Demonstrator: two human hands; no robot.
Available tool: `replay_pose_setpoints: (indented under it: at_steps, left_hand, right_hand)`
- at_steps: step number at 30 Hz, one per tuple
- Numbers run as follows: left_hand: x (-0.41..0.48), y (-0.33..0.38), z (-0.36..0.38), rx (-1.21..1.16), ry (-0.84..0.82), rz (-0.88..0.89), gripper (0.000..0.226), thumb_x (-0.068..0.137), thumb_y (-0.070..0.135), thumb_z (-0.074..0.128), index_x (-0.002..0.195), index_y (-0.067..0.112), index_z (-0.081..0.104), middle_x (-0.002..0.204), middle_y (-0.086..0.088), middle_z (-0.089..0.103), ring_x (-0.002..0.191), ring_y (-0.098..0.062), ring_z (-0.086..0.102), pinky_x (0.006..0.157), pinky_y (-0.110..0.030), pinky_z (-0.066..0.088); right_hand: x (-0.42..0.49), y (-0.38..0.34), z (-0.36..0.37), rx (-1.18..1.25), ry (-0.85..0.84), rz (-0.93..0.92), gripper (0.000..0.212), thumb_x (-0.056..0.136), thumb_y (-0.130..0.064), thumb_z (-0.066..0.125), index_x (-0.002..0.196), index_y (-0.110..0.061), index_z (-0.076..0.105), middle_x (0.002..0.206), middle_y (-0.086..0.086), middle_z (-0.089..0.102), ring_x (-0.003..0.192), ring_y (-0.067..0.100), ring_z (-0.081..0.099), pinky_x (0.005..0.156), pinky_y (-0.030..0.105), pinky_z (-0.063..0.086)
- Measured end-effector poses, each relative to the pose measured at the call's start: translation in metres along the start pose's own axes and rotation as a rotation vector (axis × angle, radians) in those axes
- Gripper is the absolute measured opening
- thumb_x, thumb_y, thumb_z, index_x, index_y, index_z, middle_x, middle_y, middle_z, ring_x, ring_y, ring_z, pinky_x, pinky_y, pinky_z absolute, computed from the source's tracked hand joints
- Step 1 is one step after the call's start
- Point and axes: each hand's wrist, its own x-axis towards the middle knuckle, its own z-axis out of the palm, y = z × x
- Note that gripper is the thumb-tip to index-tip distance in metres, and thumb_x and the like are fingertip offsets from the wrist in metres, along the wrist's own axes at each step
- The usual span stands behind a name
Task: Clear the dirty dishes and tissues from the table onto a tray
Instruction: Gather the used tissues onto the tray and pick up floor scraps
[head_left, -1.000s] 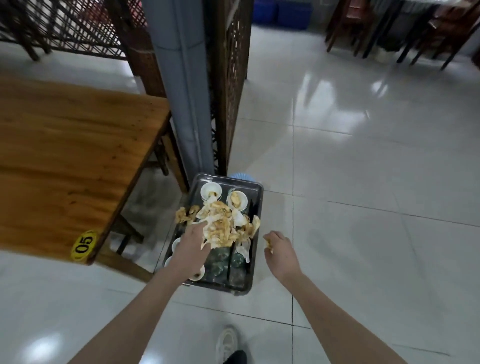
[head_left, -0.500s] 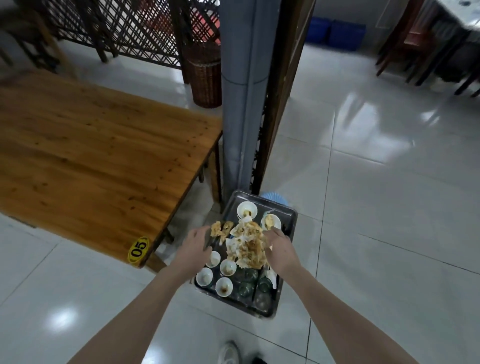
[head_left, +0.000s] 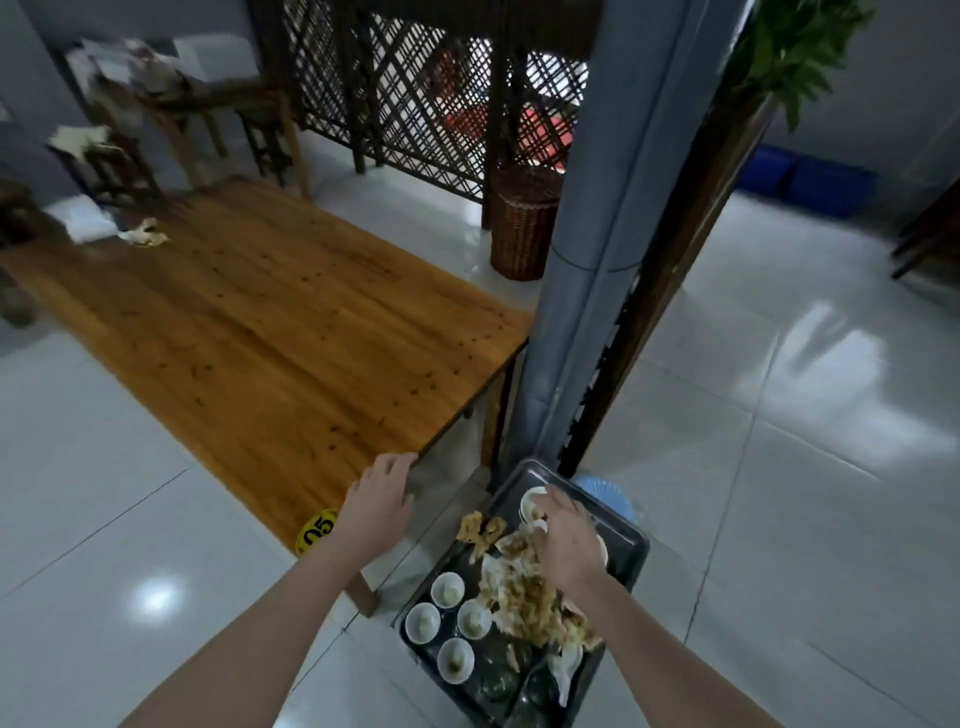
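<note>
White tiled floor (head_left: 779, 467) bears a dark metal tray (head_left: 631, 558) of soiled tissues (head_left: 524, 597). The left hand (head_left: 376, 506) is spread, empty, at the wooden table (head_left: 270, 353) edge. The right hand (head_left: 569, 545) is pressed onto the tissues; its grasp cannot be told.

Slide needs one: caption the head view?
Right hand over soiled tissues on tray; left hand at table edge.

Tray (head_left: 631, 551) partly hidden under right hand (head_left: 569, 545)

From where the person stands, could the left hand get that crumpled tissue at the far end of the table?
Probably not. The left hand is at the table's near corner; the tissue lies across its whole bare length.
</note>
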Motion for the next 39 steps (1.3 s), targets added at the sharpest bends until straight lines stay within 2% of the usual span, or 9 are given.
replay_pose_setpoints:
  at_steps: [6, 14, 22, 29, 39]
  left_hand:
    - [-0.016, -0.041, -0.034, -0.077, 0.054, -0.186, 0.051, 0.099, 0.024, 0.044, 0.147, 0.024, 0.025, 0.146, -0.004, 0.029, 0.125, -0.025, 0.041, 0.102, -0.040, 0.039]
    - [-0.044, -0.133, -0.083, -0.131, 0.140, -0.356, 0.055, 0.098, 0.023, 0.047, 0.148, 0.020, 0.024, 0.145, -0.006, 0.032, 0.123, -0.026, 0.045, 0.100, -0.040, 0.043]
    - [-0.070, -0.263, -0.157, -0.097, 0.208, -0.402, 0.054, 0.098, 0.023, 0.048, 0.147, 0.019, 0.026, 0.146, -0.008, 0.032, 0.128, -0.027, 0.041, 0.103, -0.040, 0.040]
    - [-0.097, -0.377, -0.223, -0.106, 0.271, -0.457, 0.053, 0.097, 0.020, 0.049, 0.146, 0.018, 0.029, 0.144, -0.007, 0.034, 0.123, -0.025, 0.045, 0.102, -0.038, 0.040]
    - [-0.084, -0.485, -0.262, -0.136, 0.273, -0.495, 0.052, 0.096, 0.019, 0.050, 0.144, 0.018, 0.031, 0.144, -0.008, 0.033, 0.126, -0.026, 0.042, 0.102, -0.041, 0.040]
  right_hand:
    - [0.033, -0.061, -0.004, -0.006, -0.003, -0.213, 0.049, 0.093, -0.009, 0.044, 0.139, -0.026, 0.042, 0.154, -0.003, 0.026, 0.141, 0.019, 0.022, 0.117, 0.036, 0.018]
    - [0.065, -0.182, 0.011, -0.008, 0.028, -0.466, 0.047, 0.094, -0.010, 0.046, 0.138, -0.025, 0.045, 0.151, -0.001, 0.033, 0.138, 0.017, 0.026, 0.114, 0.038, 0.019]
    - [0.080, -0.321, 0.062, -0.004, 0.018, -0.499, 0.042, 0.096, -0.014, 0.048, 0.136, -0.025, 0.046, 0.149, -0.001, 0.037, 0.136, 0.015, 0.030, 0.114, 0.038, 0.020]
    - [0.089, -0.442, 0.103, 0.025, 0.028, -0.523, 0.041, 0.096, -0.016, 0.048, 0.137, -0.023, 0.046, 0.148, 0.000, 0.038, 0.137, 0.014, 0.030, 0.116, 0.036, 0.022]
    - [0.139, -0.539, 0.140, -0.019, 0.012, -0.519, 0.042, 0.097, -0.015, 0.048, 0.137, -0.024, 0.045, 0.148, -0.001, 0.036, 0.136, 0.014, 0.030, 0.116, 0.032, 0.020]
